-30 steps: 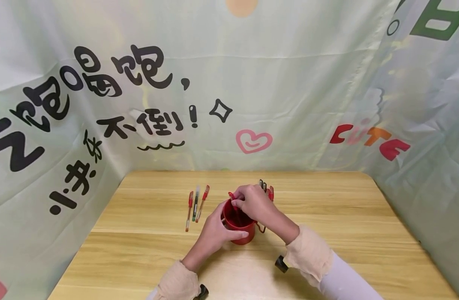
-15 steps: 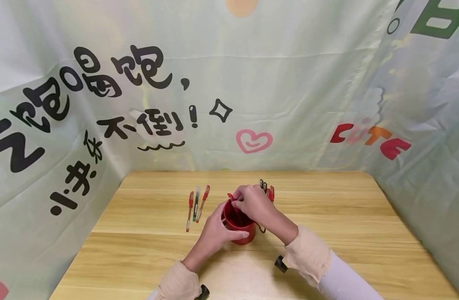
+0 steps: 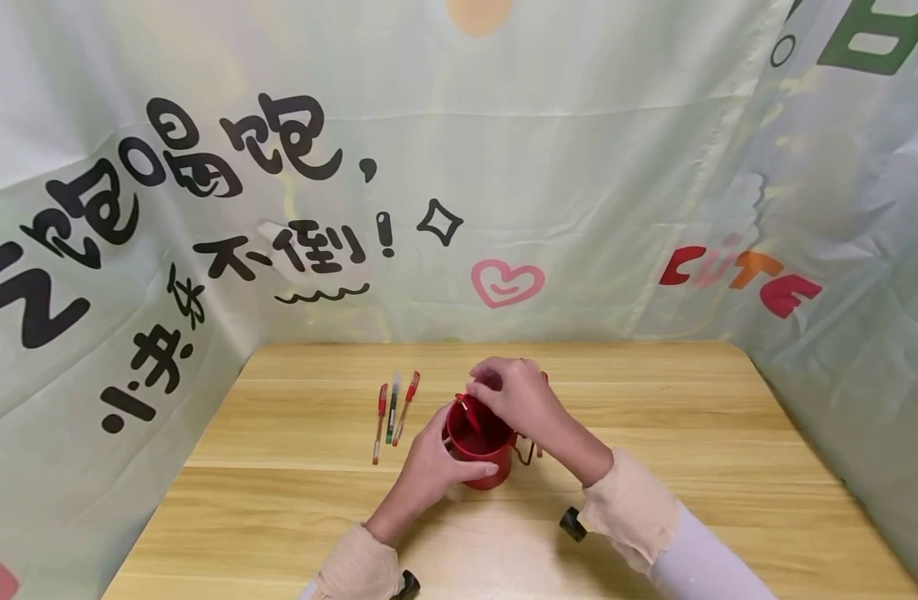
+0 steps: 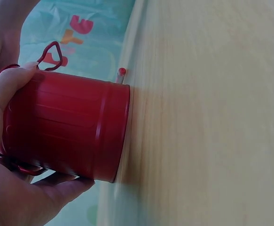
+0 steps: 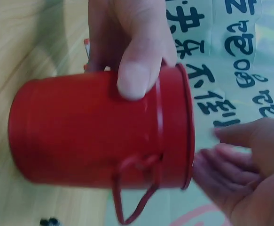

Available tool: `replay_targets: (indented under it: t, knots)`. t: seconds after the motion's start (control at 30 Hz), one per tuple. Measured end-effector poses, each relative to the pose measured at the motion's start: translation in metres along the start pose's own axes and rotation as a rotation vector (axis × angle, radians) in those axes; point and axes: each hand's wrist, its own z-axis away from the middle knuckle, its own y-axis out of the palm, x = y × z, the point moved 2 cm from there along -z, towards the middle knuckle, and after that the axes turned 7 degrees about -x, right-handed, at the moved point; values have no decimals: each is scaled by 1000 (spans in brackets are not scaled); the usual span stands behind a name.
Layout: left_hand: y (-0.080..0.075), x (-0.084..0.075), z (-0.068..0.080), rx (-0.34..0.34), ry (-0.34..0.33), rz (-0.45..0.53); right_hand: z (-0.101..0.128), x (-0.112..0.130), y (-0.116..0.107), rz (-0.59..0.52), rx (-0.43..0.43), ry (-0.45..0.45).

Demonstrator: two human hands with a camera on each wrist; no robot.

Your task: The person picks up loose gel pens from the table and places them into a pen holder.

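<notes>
Wooden table (image 3: 654,433) bears a red cup (image 3: 479,454); left hand (image 3: 428,467) grips it; right hand (image 3: 514,396) pinches a red pen (image 3: 469,412) above.

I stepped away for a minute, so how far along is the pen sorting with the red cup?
Done: hard to tell; the red metal cup stands upright and its inside is dim. In hand: the left hand grips the cup, while the right hand holds a red pen at its rim. Left: three pens lie on the wooden table.
</notes>
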Motion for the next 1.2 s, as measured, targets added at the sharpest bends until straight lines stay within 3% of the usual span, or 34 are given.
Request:
replay_targets:
  t: [0.2, 0.4, 0.7, 0.87, 1.2]
  knots:
    - [2, 1, -1, -16, -9, 9, -4, -23, -17, -56, -127, -29]
    - [2, 0, 0, -30, -17, 15, -14, -58, -29, -55, -187, 91]
    - [3, -2, 1, -15, -21, 42, -18, -105, -28, -9, -150, 238]
    - [3, 0, 1, -20, -21, 38, -17, -125, -20, 64, -80, 304]
    - [3, 1, 1, -24, -14, 40, -20, -146, -5, 131, 36, 443]
